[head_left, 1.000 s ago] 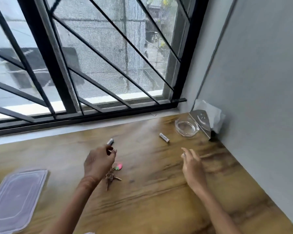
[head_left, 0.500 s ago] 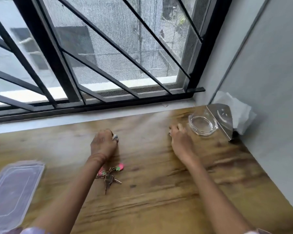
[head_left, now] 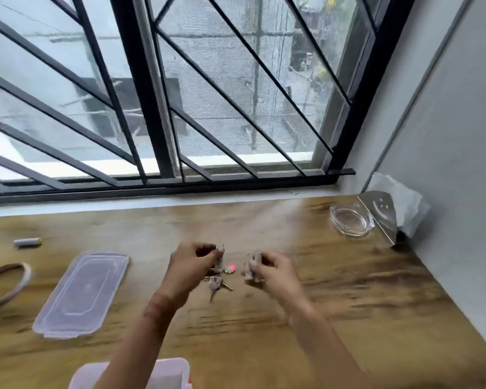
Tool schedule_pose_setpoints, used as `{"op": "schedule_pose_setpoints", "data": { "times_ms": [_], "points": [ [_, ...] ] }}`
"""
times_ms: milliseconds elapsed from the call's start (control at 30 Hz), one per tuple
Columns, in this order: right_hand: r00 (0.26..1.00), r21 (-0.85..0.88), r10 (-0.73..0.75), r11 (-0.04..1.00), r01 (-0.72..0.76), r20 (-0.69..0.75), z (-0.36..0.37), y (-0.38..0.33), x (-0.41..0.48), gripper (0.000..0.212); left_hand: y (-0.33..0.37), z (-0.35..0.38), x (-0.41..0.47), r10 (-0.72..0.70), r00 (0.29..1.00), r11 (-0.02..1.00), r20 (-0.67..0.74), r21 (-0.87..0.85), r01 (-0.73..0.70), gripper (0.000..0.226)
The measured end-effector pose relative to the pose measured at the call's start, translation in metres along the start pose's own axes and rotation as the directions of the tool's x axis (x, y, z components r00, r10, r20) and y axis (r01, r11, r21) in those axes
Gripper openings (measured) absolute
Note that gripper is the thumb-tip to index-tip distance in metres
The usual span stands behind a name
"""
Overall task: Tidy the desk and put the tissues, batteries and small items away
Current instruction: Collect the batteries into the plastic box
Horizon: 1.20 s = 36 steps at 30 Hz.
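Step in hand: collecting batteries. Far left of the left hand (head_left: 192,266) a loose battery (head_left: 27,242) lies on the counter (head_left: 362,304), with one lid (head_left: 82,293) nearer. That hand pinches what seems a second battery (head_left: 220,255). One bunch of keys (head_left: 216,283) lies between the hands. The right hand (head_left: 272,273) grips a third battery (head_left: 252,266). One tissue stack (head_left: 404,203) stands far right. Next, likely: drop both batteries into the box (head_left: 169,372) beneath the wrists.

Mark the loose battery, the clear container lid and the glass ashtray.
loose battery (head_left: 27,242): head view, middle of its body.
clear container lid (head_left: 82,293): head view, centre of its flat panel.
glass ashtray (head_left: 350,220): head view, bare base inside the rim.
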State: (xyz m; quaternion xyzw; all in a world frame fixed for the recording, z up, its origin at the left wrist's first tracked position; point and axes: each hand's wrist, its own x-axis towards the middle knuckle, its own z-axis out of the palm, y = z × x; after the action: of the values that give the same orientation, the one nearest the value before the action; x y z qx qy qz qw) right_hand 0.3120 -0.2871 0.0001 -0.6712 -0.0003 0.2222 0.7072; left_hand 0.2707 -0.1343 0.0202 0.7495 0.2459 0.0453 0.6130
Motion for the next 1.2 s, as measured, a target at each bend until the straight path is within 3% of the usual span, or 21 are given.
{"op": "schedule_pose_setpoints", "data": {
  "times_ms": [133,233,367,500,633,733,867,1000,1200],
  "points": [
    [0.96,0.164,0.085,0.978,-0.132,0.266,0.048,-0.006,-0.053,0.011,-0.007,-0.033,-0.054,-0.044,0.999,0.994,0.021,-0.095,0.046,0.009],
    [0.95,0.117,0.121,0.98,-0.16,0.287,0.076,0.009,-0.082,0.015,-0.019,-0.062,-0.088,-0.079,0.997,0.988,-0.007,-0.132,0.077,0.01],
    [0.895,0.177,0.266,0.922,-0.344,0.357,0.107,0.031,-0.111,0.014,-0.045,-0.096,-0.125,-0.151,0.986,0.982,-0.076,-0.125,0.141,0.007],
    [0.859,0.128,0.333,0.904,-0.408,0.39,0.13,0.054,-0.131,0.02,-0.075,-0.113,-0.147,-0.184,0.976,0.98,-0.119,0.058,0.192,0.008],
    [0.843,0.128,0.417,0.868,-0.48,0.339,0.141,0.069,-0.137,0.022,-0.094,-0.114,-0.152,-0.224,0.969,0.954,-0.104,0.181,0.24,0.03],
    [0.853,0.156,0.439,0.856,-0.493,0.283,0.141,0.07,-0.137,0.024,-0.1,-0.112,-0.152,-0.213,0.975,0.959,-0.065,0.177,0.221,0.016],
    [0.886,0.165,0.384,0.887,-0.432,0.258,0.139,0.061,-0.139,0.03,-0.109,-0.115,-0.15,-0.22,0.972,0.958,-0.082,0.168,0.231,0.021],
    [0.921,0.098,0.342,0.926,-0.364,0.186,0.143,0.061,-0.141,0.02,-0.096,-0.112,-0.157,-0.18,0.974,0.95,-0.139,0.233,0.208,0.018],
    [0.942,-0.04,0.298,0.954,-0.296,0.153,0.141,0.066,-0.141,0.033,-0.088,-0.108,-0.158,-0.155,0.97,0.927,-0.188,0.312,0.208,0.025]
  ]
}}
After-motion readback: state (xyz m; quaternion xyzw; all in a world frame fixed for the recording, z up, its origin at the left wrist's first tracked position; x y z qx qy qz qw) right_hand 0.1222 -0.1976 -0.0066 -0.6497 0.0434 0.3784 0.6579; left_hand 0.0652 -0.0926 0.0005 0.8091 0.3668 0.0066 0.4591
